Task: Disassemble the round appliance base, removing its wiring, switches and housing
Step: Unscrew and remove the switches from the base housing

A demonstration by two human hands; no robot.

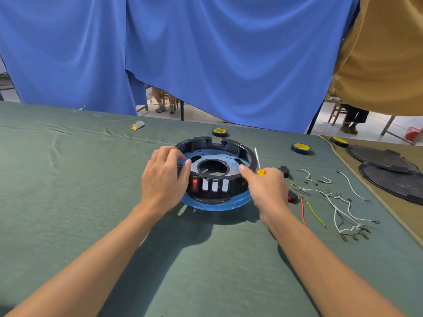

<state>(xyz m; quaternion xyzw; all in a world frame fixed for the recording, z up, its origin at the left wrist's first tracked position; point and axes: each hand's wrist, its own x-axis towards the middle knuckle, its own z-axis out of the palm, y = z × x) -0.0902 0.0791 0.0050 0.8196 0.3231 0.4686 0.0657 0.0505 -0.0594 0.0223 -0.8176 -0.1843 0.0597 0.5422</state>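
A: Left hand (164, 179) first: fingers curled over the near-left rim of the round base (194, 143), thumb on the front panel, gripping it

B: And the right hand (267, 188) is wrapped round a yellow-handled screwdriver (261, 172), shaft poking up and away, while its forefinger reaches out to touch the inner ring

A: So the base sits on the tabletop (91, 179) right between the two hands. By the left thumb there's one red switch (195, 185) in the panel, with three pale rectangles beside it. Empty slots or white rockers, I can't tell

B: Trouble spots? I'd say that switch. Lever it with the blade and the plastic tabs could snap, or the tip could skid toward the left thumb

A: The base also looks propped on its blue plate (212, 205), so a hard push may rock it

B: Just right of the right hand lie loose wires (335, 212) and a pulled red switch (291, 197). One sweep of that forearm could scatter the lot

A: Beyond the left fingertips, a tape roll (219, 132); beyond the right hand, a second roll (301, 148), both well clear
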